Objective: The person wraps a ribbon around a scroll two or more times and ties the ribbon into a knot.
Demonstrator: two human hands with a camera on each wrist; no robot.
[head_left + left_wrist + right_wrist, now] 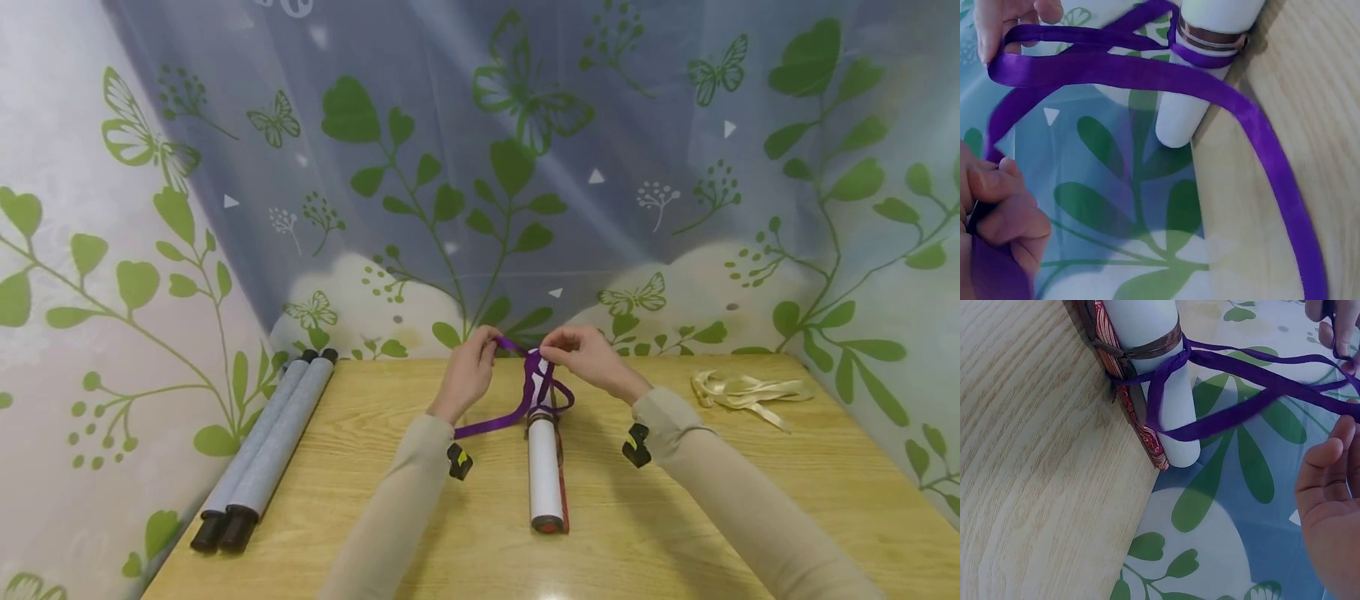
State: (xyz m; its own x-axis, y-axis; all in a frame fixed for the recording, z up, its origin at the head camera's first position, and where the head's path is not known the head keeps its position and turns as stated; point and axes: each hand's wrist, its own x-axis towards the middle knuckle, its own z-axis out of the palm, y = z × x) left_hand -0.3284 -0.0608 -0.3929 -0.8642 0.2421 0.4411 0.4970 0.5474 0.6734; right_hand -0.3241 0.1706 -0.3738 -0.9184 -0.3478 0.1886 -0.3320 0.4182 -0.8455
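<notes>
A white roll (545, 475) lies on the table, pointing away from me. Bound along its side is a slim red patterned piece (1147, 434), held by a brown tie (1150, 347). Purple ribbon (1147, 74) goes round the roll beside that tie, and its loops stretch out toward both hands. My left hand (468, 375) grips one part of the ribbon, fingers curled in the left wrist view. Opposite it, my right hand (588, 358) pinches a folded loop between thumb and fingers. One long ribbon tail trails left across the table.
Two grey-blue rolls (281, 437) with black ends lie side by side at the table's left edge. A heap of pale gold ribbon (742, 389) is at the back right. A leaf-printed curtain (450, 167) hangs behind the wooden table (337, 500).
</notes>
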